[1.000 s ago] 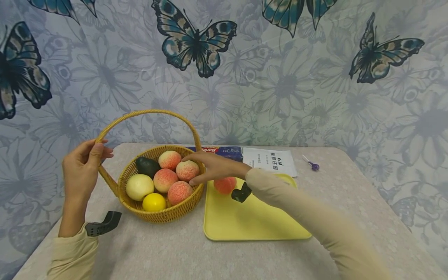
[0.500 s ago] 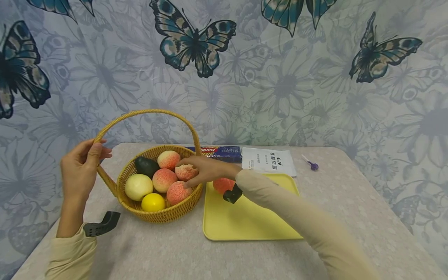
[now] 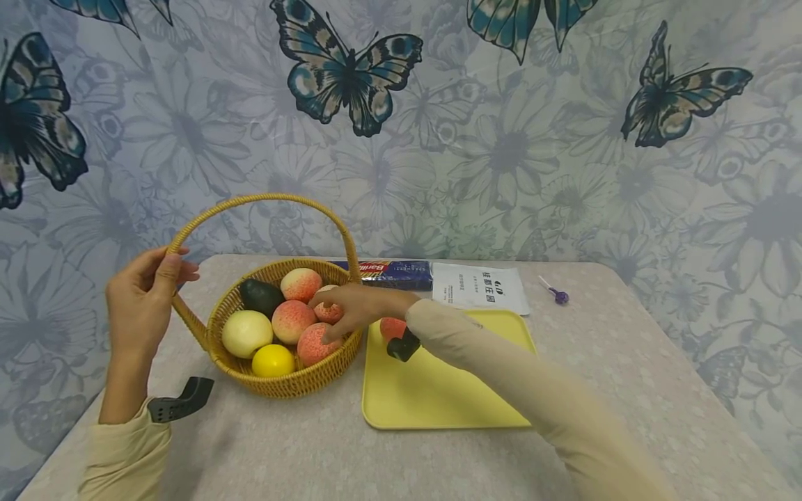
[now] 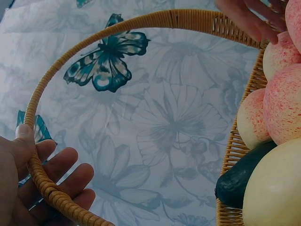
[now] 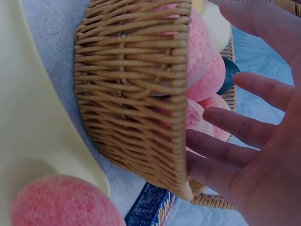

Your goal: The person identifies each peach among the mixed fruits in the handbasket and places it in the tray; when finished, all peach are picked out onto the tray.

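Note:
My left hand (image 3: 139, 303) grips the handle (image 3: 269, 197) of a woven basket (image 3: 285, 387) on its left side, the thumb against the wicker in the left wrist view. Inside the basket lie several peaches (image 3: 293, 321), a dark green avocado (image 3: 261, 298), a pale yellow round fruit (image 3: 247, 334) and a lemon (image 3: 273, 361). Over the basket's right rim reaches my right hand (image 3: 370, 304), its fingers spread above the rightmost peaches. In the right wrist view the fingers (image 5: 242, 126) look nearly straight and hold nothing; whether they touch a peach, I cannot tell.
Right of the basket stands a yellow tray (image 3: 438, 410) with one peach (image 5: 66, 205) on it, partly behind my wrist. At the back are a blue spaghetti box (image 3: 401, 275), a white printed packet (image 3: 482, 287) and a purple lollipop (image 3: 560, 296).
My right hand has moved slightly left, further over the peaches in the basket. The left hand still holds the handle, and the fruit has not visibly moved.

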Available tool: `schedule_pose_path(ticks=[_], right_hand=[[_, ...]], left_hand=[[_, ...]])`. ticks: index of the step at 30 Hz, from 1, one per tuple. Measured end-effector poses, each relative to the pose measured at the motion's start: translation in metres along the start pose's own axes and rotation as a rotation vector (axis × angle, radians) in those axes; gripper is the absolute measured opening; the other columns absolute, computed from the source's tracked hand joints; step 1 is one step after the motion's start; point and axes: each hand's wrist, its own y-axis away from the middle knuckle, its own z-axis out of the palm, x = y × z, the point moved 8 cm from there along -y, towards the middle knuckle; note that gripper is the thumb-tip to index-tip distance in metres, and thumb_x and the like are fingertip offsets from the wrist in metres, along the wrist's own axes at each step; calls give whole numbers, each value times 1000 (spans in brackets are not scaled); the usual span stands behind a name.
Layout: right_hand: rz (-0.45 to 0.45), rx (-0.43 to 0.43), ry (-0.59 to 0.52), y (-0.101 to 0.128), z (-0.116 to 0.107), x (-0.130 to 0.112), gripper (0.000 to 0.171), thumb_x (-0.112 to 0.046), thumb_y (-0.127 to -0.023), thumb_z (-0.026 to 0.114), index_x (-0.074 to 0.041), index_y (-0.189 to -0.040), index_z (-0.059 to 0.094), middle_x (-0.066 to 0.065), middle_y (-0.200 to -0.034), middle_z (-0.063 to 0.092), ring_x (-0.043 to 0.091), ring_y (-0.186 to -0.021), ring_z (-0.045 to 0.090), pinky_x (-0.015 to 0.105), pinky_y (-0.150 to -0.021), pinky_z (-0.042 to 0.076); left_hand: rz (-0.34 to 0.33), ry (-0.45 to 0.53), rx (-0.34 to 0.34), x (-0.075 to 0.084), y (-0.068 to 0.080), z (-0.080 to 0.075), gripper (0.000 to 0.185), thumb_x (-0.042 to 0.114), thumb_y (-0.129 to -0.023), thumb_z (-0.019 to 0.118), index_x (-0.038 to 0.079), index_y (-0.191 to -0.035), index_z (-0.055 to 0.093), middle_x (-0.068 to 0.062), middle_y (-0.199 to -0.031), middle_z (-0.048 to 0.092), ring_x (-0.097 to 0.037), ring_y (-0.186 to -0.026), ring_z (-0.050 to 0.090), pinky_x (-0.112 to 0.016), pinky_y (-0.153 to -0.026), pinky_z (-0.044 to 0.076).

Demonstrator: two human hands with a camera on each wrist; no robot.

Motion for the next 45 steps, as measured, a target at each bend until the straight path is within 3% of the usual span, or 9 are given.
schedule_pose_path(ticks=[9, 16, 24, 32, 40, 45], right_hand=[[64, -59, 24, -8, 9, 0, 64, -37, -88, 68, -17, -143, 42, 7, -142, 47, 20, -131, 44, 29, -104, 42], [47, -111, 14, -13, 15, -2, 60, -33, -88, 69, -15, -140, 45, 2, -128, 51, 15, -109, 49, 25, -91, 44], [39, -142, 76, -15, 22, -5, 61, -29, -87, 68, -16, -141, 44, -1, -135, 50, 10, -117, 47, 19, -99, 39], [42, -135, 70, -17, 27, -4, 56, -25, -89, 67, -17, -140, 45, 1, -138, 49, 12, -122, 46, 22, -103, 38], [41, -103, 52, -16, 29, -2, 49, -26, -90, 67, -19, -135, 48, -2, -129, 52, 11, -109, 49, 19, -94, 41], [25, -81, 59, -16, 30, 0, 50, -28, -90, 67, -19, -136, 48, -2, -132, 52, 9, -118, 48, 18, -99, 38]], left_hand=[[21, -14, -1, 2, 0, 1, 28, 19, -97, 56, -1, -114, 67, 14, -79, 66, 1, -73, 65, -6, -75, 49], [4, -4, -1, 1, 1, 0, 28, 19, -97, 57, -1, -114, 67, 13, -79, 66, 0, -73, 65, -6, -76, 49], [-10, -2, 0, -1, 1, 0, 27, 19, -96, 58, 0, -114, 67, 13, -79, 66, 0, -73, 65, -5, -76, 49], [-5, -2, 1, -2, 0, 0, 27, 19, -96, 58, 0, -114, 67, 12, -79, 66, -1, -73, 65, -5, -76, 49], [18, -3, -1, -1, -1, 0, 27, 18, -97, 57, -1, -113, 67, 13, -78, 66, 0, -72, 65, -6, -76, 49], [28, -2, 0, -1, -1, 1, 27, 18, -97, 57, -1, -113, 67, 13, -78, 66, 0, -72, 65, -6, -76, 49]])
